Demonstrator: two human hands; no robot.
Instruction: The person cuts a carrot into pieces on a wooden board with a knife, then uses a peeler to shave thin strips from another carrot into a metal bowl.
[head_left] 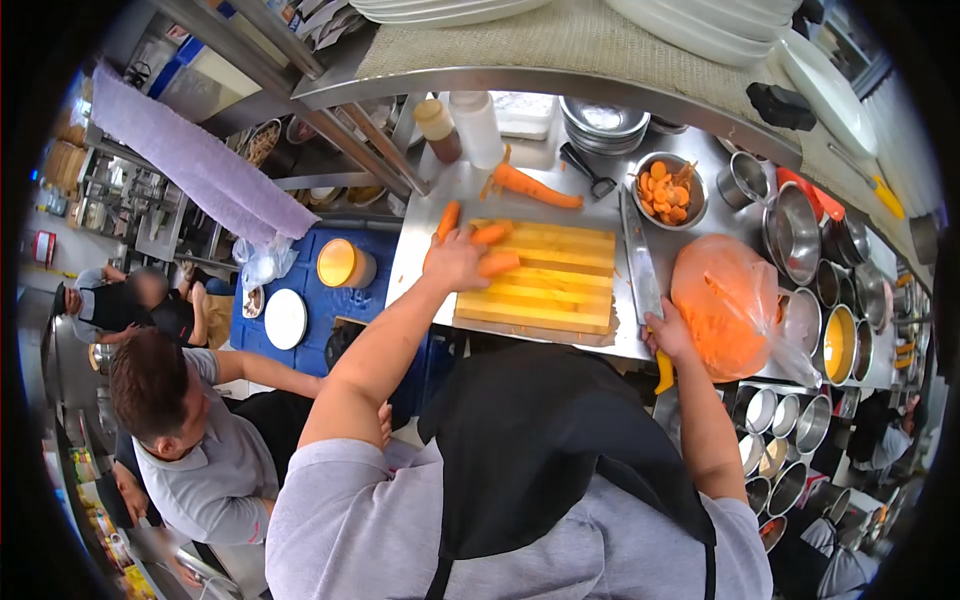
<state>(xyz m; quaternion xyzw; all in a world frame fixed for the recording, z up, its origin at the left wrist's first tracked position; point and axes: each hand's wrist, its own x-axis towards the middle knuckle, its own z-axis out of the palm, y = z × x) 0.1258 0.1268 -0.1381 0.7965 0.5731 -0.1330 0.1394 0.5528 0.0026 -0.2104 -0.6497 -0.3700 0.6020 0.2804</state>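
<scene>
My left hand (460, 262) is closed over peeled carrot pieces (498, 264) at the left edge of the wooden cutting board (560, 270). Another carrot piece (450, 216) pokes out above my knuckles. With my right hand (671, 334) I grip a large knife (640, 258) near its yellow handle; the blade lies right of the board, pointing away from me. A whole carrot (538, 188) rests beyond the board, and a Y-shaped peeler (590, 172) is beside it.
A plastic bag of orange contents (722, 305) sits right of the knife. Behind it stands a metal bowl of carrot slices (665, 190). Two bottles (476, 128) stand at the back under a metal shelf (560, 82). A co-worker (200, 430) is close on my left.
</scene>
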